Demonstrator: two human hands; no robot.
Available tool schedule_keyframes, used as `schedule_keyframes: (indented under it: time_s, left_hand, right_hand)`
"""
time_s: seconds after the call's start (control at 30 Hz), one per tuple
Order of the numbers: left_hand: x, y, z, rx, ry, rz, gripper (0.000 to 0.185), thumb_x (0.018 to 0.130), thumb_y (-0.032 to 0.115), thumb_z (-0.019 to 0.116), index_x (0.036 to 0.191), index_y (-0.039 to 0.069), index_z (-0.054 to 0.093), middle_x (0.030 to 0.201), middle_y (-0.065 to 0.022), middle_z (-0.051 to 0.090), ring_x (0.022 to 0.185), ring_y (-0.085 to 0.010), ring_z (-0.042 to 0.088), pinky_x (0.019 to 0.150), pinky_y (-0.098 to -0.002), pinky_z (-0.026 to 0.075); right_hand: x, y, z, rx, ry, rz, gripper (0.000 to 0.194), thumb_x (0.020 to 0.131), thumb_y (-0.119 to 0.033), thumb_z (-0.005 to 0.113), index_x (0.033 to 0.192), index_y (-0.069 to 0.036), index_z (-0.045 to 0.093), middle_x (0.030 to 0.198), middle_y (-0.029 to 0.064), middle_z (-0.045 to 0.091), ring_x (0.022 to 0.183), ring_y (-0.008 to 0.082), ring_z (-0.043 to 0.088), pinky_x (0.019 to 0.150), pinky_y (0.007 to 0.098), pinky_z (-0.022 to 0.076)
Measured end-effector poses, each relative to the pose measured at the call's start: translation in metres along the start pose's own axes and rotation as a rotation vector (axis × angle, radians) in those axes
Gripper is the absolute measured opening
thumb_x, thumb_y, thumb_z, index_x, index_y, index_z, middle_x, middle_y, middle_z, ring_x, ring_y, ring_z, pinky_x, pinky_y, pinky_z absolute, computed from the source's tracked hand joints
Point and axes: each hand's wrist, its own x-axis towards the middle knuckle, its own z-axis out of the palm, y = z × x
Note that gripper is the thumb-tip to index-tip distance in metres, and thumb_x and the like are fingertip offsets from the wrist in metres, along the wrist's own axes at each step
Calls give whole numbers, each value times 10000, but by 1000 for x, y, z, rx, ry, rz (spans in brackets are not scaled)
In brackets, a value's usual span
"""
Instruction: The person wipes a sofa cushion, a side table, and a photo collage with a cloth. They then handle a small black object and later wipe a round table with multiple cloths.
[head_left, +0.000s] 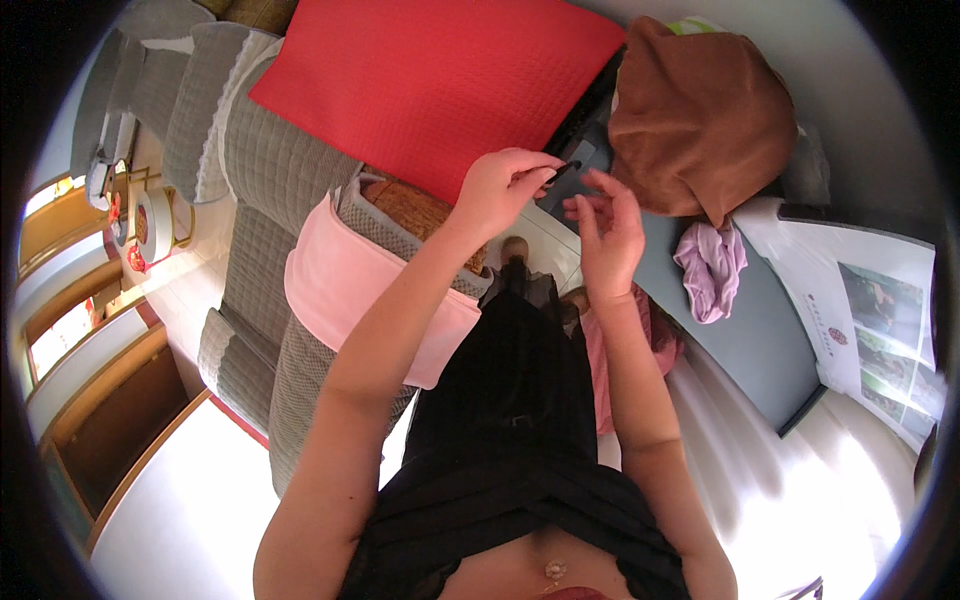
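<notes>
Pinched between the thumb and fingers of my left hand (504, 182) is a small, thin black object (568, 171), too small to identify. My right hand (613, 236) is just to its right with fingers apart and slightly curled, and I see nothing in it. Both hands are raised near a grey tabletop (757, 337). Just beyond them a red quilted mat (450, 75) is spread out. To the right, a brown cloth (697, 120) drapes over something that it mostly hides. A crumpled light-purple cloth (711, 271) lies on the tabletop.
A folded pink cloth (345, 277) hangs over the arm of a sofa with grey quilted covers (262, 247). White printed sheeting with pictures (862, 300) stands along the right side. Pink fabric (664, 337) is below the tabletop's edge. A white round stool (156, 225) stands far left.
</notes>
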Motion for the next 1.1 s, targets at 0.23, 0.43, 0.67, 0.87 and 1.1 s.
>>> schedule_keyframes:
  time_s: [0.23, 0.43, 0.67, 0.87, 1.1]
  left_hand:
    - [31, 2, -10, 280, -132, 222, 191, 942, 82, 674, 1109, 3, 722, 1034, -138, 724, 877, -202, 717, 814, -327, 563]
    - [33, -13, -3, 202, 23, 145, 240, 903, 104, 729, 1124, 11, 731, 1041, -137, 732, 888, -199, 719, 813, -326, 561]
    - [38, -34, 3, 24, 54, -15, 260, 916, 97, 722, 1152, -10, 729, 947, -95, 751, 825, -127, 698, 772, -286, 549]
    - [43, -52, 8, -113, 40, -105, 250, 924, 90, 710, 1149, -14, 739, 936, -79, 748, 814, -117, 682, 758, -279, 540]
    - [40, -50, 6, -124, 36, -126, 242, 907, 105, 719, 1117, -12, 753, 948, -92, 756, 842, -128, 694, 763, -288, 537]
  right_hand:
    - [33, 9, -13, -353, -83, -306, 223, 869, 0, 706, 1083, -42, 754, 1033, 118, 682, 928, 255, 669, 795, 340, 546]
    - [33, 17, -3, -338, 2, -298, 135, 827, -2, 754, 961, -19, 755, 941, 116, 669, 843, 253, 655, 748, 323, 537]
    - [42, 15, 0, -370, -60, -333, 104, 831, 33, 755, 929, 19, 722, 917, 94, 639, 807, 192, 642, 699, 281, 538]
    - [45, 13, 8, -520, -85, -453, 73, 864, 7, 736, 933, 19, 718, 959, 92, 623, 861, 180, 624, 724, 271, 522]
    - [35, 21, 8, -284, -24, -156, 165, 913, -95, 752, 961, 37, 665, 931, 78, 629, 844, 146, 634, 718, 266, 547]
